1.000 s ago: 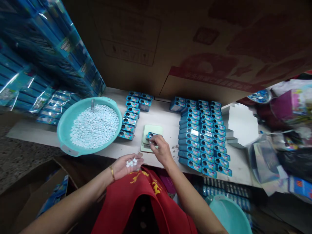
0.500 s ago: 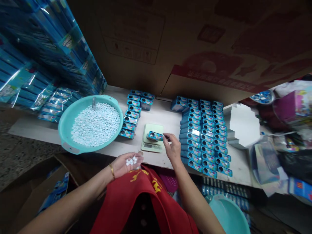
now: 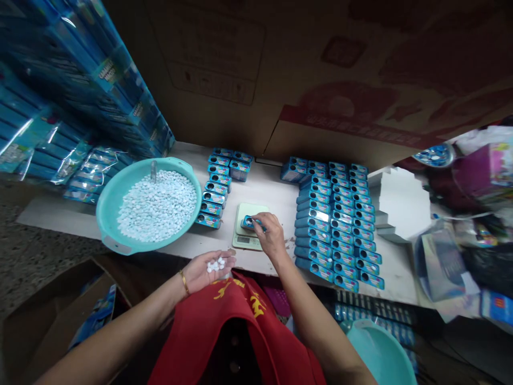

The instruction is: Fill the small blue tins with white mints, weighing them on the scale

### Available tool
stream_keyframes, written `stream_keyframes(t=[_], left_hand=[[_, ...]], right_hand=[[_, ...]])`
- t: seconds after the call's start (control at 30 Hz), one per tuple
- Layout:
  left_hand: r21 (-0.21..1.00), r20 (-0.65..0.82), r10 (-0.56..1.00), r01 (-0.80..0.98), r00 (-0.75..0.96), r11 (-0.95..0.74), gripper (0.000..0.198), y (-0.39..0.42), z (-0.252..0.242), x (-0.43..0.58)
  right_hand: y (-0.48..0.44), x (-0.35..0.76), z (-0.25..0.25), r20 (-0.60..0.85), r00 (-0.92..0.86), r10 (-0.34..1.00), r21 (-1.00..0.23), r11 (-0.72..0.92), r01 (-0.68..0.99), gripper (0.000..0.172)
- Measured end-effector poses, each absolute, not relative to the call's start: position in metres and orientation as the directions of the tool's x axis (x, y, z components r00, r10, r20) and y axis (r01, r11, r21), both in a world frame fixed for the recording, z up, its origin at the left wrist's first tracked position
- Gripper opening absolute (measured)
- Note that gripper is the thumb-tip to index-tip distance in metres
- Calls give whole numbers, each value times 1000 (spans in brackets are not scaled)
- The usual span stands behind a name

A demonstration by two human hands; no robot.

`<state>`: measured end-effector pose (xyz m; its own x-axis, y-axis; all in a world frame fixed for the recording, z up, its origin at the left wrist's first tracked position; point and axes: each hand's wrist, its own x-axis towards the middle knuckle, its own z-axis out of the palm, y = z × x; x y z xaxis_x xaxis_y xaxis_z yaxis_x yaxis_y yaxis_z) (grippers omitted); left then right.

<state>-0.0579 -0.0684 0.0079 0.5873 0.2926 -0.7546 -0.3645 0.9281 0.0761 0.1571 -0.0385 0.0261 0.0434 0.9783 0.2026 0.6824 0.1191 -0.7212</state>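
Observation:
My left hand [image 3: 208, 270] lies palm up near the table's front edge, cupping a few small white tablets [image 3: 217, 264]. My right hand [image 3: 269, 234] reaches over a pale green scale [image 3: 243, 240], fingers closed on a small blue tin [image 3: 248, 222] that rests on the scale's platform. A teal basin [image 3: 120, 235] heaped with white tablets stands to the left. A column of blue tins [image 3: 212, 199] runs between the basin and the scale.
Several rows of blue tins [image 3: 336, 214] cover the table right of the scale. Cardboard boxes [image 3: 280, 80] wall the back. Wrapped blue packs [image 3: 60, 107] pile at left. A second teal basin [image 3: 380, 355] sits below at right, clutter [image 3: 460, 251] at far right.
My right hand drew back to the right of the tin half a second ago, then returned and took hold of it on the scale. My left hand stayed still.

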Motion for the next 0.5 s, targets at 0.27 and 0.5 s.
stream_keyframes(t=[0.27,0.5], left_hand=[[68,-756,285,-363,589,929,28,-68,7,-57],[52,-729,313,-406,608,912,25,-65,12,-55]], right_hand=[[-38,163,23,208,35,978,-688,121,716,22],[-74,141,41,149,-120,982,-731,191,655,20]])
